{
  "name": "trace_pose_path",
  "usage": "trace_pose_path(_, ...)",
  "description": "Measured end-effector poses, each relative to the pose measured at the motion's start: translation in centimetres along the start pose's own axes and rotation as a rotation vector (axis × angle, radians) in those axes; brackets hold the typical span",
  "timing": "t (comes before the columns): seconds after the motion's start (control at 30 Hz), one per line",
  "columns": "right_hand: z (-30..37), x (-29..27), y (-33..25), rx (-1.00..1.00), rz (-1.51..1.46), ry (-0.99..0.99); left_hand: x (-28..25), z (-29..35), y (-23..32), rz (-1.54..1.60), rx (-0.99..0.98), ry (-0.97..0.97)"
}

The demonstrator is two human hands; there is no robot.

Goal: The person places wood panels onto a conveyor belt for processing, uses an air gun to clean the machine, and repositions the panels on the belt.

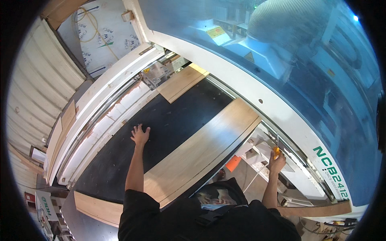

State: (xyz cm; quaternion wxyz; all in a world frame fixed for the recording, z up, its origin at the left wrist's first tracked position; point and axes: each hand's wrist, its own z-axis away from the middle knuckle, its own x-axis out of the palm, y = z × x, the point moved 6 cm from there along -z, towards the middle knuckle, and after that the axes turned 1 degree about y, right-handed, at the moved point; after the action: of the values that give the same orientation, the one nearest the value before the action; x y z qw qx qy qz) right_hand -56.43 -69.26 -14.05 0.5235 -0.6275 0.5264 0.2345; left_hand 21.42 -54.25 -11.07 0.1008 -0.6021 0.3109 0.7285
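Left hand [140, 135] flat, splayed on black machine bed [177, 116]; right hand [276, 161] clenched around orange-handled tool [276, 149]. Two wood panels [201, 152] between and beyond hands.

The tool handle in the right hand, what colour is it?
Orange: the handle shows above the right hand, best seen in the head view.

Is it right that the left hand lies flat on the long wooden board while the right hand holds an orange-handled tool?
Not quite. In the head view the left hand rests on the black machine bed, beside the long wooden board. The right hand does hold the orange-handled tool.
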Motion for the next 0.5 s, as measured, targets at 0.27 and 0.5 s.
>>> trace_pose_path(0.27,-4.0,-1.4,-4.0,0.050,-0.970,-0.145,-3.8,17.0,8.2,0.471,0.483,-0.542)
trace_pose_path(0.5,-11.7,-17.4,-16.7,-0.456,-1.687,-0.330,-1.7,19.4,6.8,0.310,0.421,-0.377)
